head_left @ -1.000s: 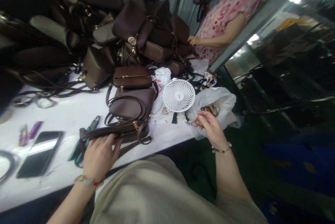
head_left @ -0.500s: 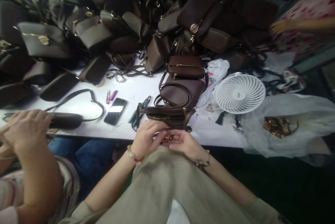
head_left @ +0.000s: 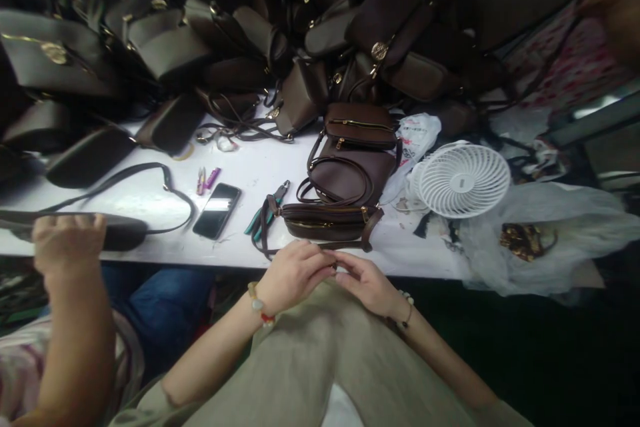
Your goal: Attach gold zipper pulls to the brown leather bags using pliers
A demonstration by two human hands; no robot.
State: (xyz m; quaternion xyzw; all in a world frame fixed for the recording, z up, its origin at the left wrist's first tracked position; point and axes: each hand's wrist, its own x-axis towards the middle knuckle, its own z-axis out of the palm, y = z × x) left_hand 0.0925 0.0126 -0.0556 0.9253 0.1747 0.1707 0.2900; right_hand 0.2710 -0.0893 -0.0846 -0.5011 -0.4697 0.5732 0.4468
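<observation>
A heap of dark brown handbags (head_left: 165,34) fills the far side of a white worktable (head_left: 250,174), with a clear plastic bag (head_left: 545,247) at its right end beside a white desk fan (head_left: 460,180). A brown zippered crossbody bag (head_left: 325,222) lies at the table's near edge. Just in front of it, the left hand (head_left: 293,274) and right hand (head_left: 365,284) meet, pinching a small dark piece (head_left: 334,266) (too small to identify) above the person's lap. Teal-handled pliers (head_left: 265,215) and a smartphone (head_left: 217,210) lie to the left.
</observation>
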